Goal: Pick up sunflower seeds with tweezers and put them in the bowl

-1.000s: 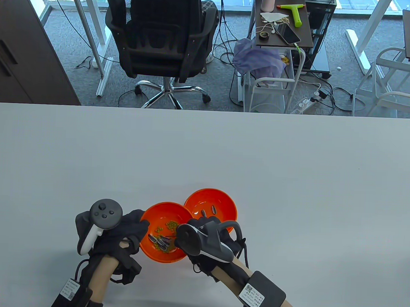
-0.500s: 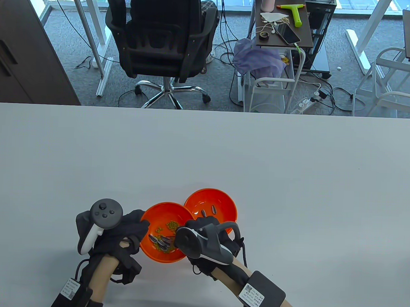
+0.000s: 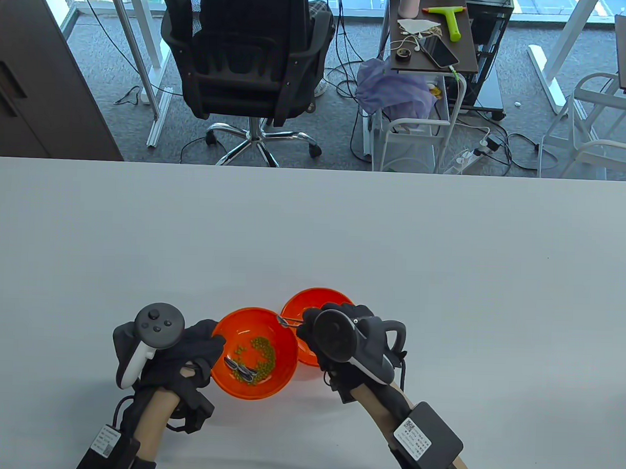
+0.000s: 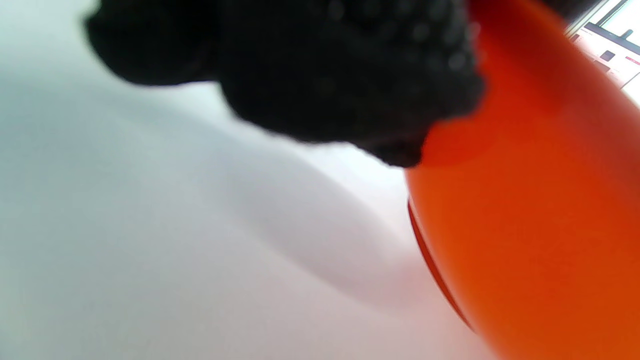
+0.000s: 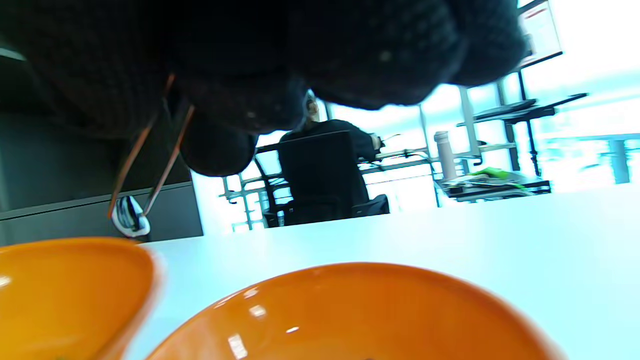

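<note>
Tweezers [image 3: 291, 322] newly raised; far bowl [image 3: 299, 304] half-hidden.

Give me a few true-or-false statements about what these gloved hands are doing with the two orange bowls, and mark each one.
1. The tweezers grip a sunflower seed. True.
2. The left hand holds the tweezers. False: the right hand holds them; the left hand touches the near bowl at its rim.
3. The near bowl holds green beans and seeds. True.
4. The held seed lies on the table. False: it is in the air above the bowls.
5. The far bowl is blue. False: it is orange.
</note>
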